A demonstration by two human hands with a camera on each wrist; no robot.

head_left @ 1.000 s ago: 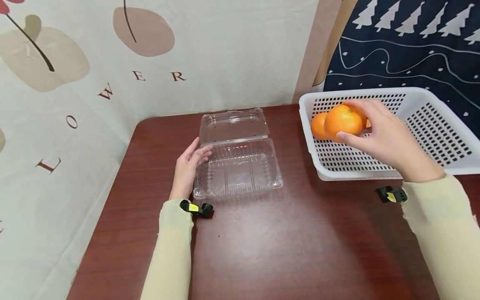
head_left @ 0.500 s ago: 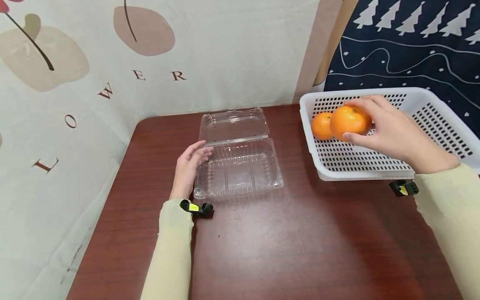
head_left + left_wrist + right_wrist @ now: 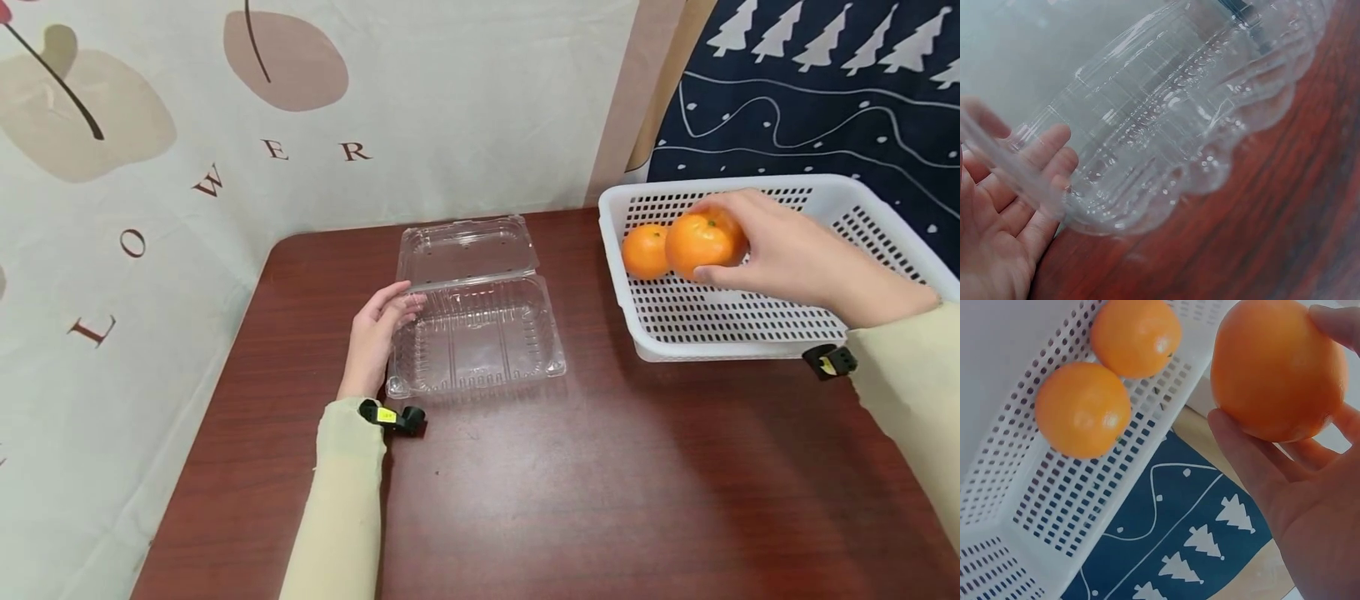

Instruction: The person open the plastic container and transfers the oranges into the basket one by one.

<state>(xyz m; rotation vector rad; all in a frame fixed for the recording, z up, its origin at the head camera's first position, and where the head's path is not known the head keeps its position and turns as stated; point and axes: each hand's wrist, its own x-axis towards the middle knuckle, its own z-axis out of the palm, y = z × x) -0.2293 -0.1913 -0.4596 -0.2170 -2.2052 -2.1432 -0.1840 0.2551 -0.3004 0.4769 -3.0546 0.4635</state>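
My right hand (image 3: pixel 795 254) grips an orange (image 3: pixel 699 243) between thumb and fingers, over the white plastic basket (image 3: pixel 637 337). A second orange (image 3: pixel 643 252) shows just left of it. Two oranges, a near one (image 3: pixel 1082 409) and another (image 3: pixel 1135 340), lie side by side in the basket in the right wrist view, apart from the held one. On the left, a clear plastic clamshell box (image 3: pixel 480 346) lies with its lid (image 3: pixel 468 250) folded back. My left hand (image 3: pixel 375 333) rests at the box's left side, fingers fairly straight and reaching over the rim; the left wrist view shows them beside the clear wall.
The dark red-brown table (image 3: pixel 510 492) carries both containers. Behind it hangs a pale cloth (image 3: pixel 465 100) with printed letters, and a navy cloth (image 3: pixel 795 117) with white trees stands behind the basket. A black camera (image 3: pixel 828 361) is strapped at the right wrist.
My right hand has shifted right over the basket with the orange in its grip, uncovering more of the orange on the left. My left hand and the clamshell box have hardly moved.
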